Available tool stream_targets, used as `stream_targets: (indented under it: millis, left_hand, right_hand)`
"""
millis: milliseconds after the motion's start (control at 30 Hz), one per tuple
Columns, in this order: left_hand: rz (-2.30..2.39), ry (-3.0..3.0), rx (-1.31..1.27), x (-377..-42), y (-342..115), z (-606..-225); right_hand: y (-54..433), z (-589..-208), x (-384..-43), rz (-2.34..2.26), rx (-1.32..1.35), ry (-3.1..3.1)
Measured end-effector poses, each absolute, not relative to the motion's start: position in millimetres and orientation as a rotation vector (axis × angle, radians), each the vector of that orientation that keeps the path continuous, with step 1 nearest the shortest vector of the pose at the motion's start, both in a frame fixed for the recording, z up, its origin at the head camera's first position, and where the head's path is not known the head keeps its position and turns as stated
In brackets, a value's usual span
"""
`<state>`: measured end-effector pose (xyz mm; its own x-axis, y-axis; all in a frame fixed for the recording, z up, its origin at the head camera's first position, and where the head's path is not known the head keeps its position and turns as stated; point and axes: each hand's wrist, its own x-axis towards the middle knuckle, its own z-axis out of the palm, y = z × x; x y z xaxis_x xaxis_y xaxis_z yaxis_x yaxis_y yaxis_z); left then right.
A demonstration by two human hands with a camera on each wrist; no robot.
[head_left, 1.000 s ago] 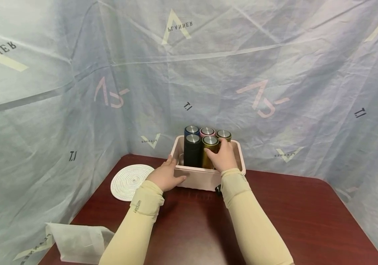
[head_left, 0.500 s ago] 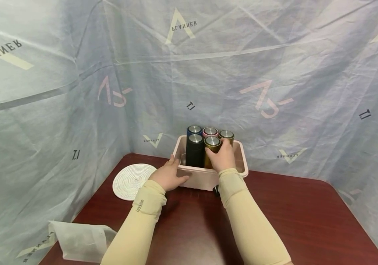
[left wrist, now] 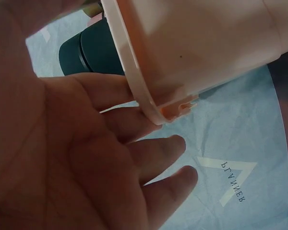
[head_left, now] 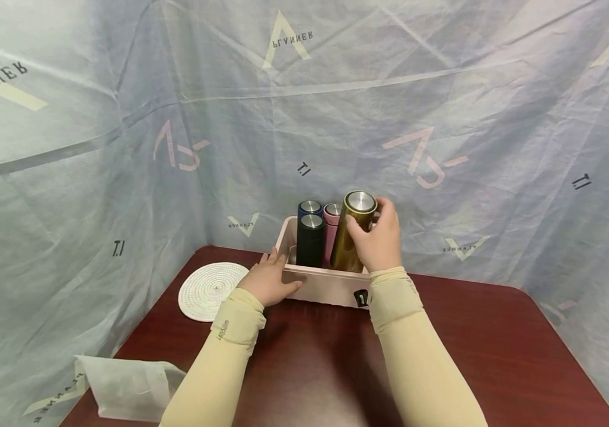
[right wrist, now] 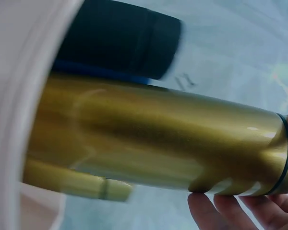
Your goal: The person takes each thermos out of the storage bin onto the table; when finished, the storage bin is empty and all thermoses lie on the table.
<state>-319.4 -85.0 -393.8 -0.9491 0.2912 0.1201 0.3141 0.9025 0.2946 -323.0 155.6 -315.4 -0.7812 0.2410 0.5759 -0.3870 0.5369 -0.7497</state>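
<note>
Cylindrical lidded flasks, five in all, rise from one pale pink plastic bin; right of one round white woven mat, my left hand touches the bin's near-left rim with loosely extended fingers, probably steadying it. Rightward come one far blue flask, one near dark green flask, one pink flask and two glossy gold flasks, my right hand gripping the nearer gold one high up, likely because only there it clears its neighbours.
</note>
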Motion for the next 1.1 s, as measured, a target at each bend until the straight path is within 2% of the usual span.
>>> stream_targets:
  millis: [467, 833, 1100]
  left_hand:
    - [-0.454, -2.977, -0.479, -319.1, -84.0, -392.8]
    - [-0.446, -3.001, -0.467, -318.5, -85.2, -392.3]
    - [-0.453, -2.979, -0.492, -320.2, -86.0, -393.0]
  right_hand:
    - [201.6, -266.9, -249.1, 1.299, -0.010, -1.886]
    - [235.5, -289.1, -217.9, 1.226, -0.181, -1.868]
    - [261.0, -310.3, -215.0, 1.179, -0.284, -1.933]
